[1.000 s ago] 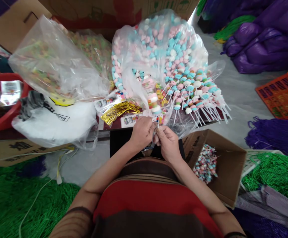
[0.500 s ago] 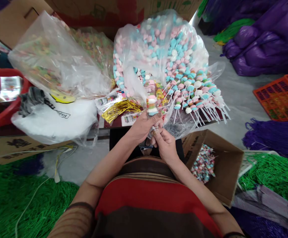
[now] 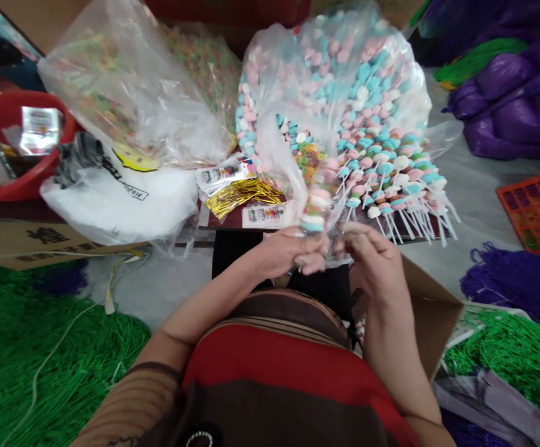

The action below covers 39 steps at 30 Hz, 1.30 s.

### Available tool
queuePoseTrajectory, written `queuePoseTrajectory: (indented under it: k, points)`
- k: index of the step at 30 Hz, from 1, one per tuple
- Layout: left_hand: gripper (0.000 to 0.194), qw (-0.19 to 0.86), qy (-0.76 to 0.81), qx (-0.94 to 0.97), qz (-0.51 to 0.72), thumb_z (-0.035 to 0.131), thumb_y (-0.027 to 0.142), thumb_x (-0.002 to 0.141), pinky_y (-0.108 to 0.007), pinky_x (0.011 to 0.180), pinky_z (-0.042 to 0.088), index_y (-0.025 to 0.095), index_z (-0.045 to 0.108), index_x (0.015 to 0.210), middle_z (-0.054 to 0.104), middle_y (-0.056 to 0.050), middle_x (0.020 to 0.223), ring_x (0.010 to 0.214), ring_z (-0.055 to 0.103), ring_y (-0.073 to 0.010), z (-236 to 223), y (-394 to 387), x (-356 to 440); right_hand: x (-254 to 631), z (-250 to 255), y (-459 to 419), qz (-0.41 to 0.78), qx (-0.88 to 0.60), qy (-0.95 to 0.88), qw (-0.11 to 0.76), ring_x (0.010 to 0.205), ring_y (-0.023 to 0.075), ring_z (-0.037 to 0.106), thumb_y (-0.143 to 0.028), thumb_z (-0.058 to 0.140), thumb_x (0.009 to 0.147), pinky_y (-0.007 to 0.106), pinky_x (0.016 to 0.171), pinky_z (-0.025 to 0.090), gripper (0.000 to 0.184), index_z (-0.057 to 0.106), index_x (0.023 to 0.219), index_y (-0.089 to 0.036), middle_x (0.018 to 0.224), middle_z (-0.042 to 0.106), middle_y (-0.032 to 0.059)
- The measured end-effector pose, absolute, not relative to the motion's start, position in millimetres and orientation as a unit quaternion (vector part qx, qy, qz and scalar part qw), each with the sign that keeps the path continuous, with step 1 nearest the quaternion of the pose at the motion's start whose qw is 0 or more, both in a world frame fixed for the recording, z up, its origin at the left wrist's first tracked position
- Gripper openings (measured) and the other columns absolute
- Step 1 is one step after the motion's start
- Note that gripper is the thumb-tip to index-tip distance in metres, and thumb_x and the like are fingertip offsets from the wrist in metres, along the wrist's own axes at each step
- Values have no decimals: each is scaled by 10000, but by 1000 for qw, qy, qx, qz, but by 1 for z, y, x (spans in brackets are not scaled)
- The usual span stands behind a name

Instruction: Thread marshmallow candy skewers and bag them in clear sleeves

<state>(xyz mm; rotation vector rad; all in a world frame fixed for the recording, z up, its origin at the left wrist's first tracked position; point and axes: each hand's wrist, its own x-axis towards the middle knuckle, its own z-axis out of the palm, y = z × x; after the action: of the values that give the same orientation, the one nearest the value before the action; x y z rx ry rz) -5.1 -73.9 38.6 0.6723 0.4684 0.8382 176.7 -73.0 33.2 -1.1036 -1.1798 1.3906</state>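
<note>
My left hand (image 3: 293,251) is closed around the lower end of a candy skewer (image 3: 316,208), a stack of pink, white and blue marshmallows in a clear wrapper, held upright. Just to its right, apart from it, is my right hand (image 3: 375,251), its fingers curled in and blurred; whatever they pinch is too small to make out. Behind the skewer, yellow and orange gummy rings (image 3: 308,158) lie in an open plastic bag. A pile of marshmallow skewers (image 3: 395,164) rests right of it, white sticks toward me. Gold twist ties (image 3: 242,197) and printed wrappers (image 3: 263,215) lie at left.
Behind stands a big bag of marshmallows (image 3: 330,62), with a bag of gummies (image 3: 125,93) left of it. A red basin (image 3: 65,143) and a white bag (image 3: 158,205) sit at left. An open cardboard box (image 3: 431,310) stands below my right arm.
My right hand has drawn away from beneath the skewer to the right. My left hand still holds the skewer. The camera view has shifted, and my right arm now covers much of the cardboard box.
</note>
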Motion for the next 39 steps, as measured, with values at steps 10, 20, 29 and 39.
queuePoseTrajectory:
  k: [10, 20, 29, 39]
  points:
    - [494, 755, 303, 504, 290, 590, 702, 906, -368, 748, 561, 214, 541, 848, 455, 64, 570, 541, 517, -137, 23, -78, 1, 128, 43, -67, 551, -404, -455, 571, 782, 245, 733, -536, 896, 722, 442, 818, 610, 374, 669, 856, -270, 635, 651, -25]
    - [543, 815, 189, 447, 316, 552, 764, 876, -321, 599, 515, 230, 470, 818, 288, 120, 500, 402, 340, -88, 16, -73, -31, 130, 50, -52, 621, -367, -505, 474, 906, 261, 763, -503, 917, 707, 417, 776, 632, 412, 735, 1004, -283, 978, 803, 48]
    - [230, 426, 548, 571, 439, 612, 400, 925, -281, 674, 402, 230, 512, 806, 507, 12, 658, 659, 530, -168, -1, -65, -56, 81, 19, -27, 454, -438, -542, 555, 735, 162, 706, -443, 857, 802, 297, 676, 595, 249, 773, 975, -285, 852, 779, -15]
    - [315, 612, 403, 121, 670, 583, 359, 1041, -189, 553, 482, 207, 533, 769, 320, 121, 470, 382, 343, -46, 9, -42, -112, 46, -22, 41, 223, -420, -850, 226, 1077, 277, 712, -180, 600, 958, 460, 999, 556, 235, 811, 1044, -236, 1118, 798, 92]
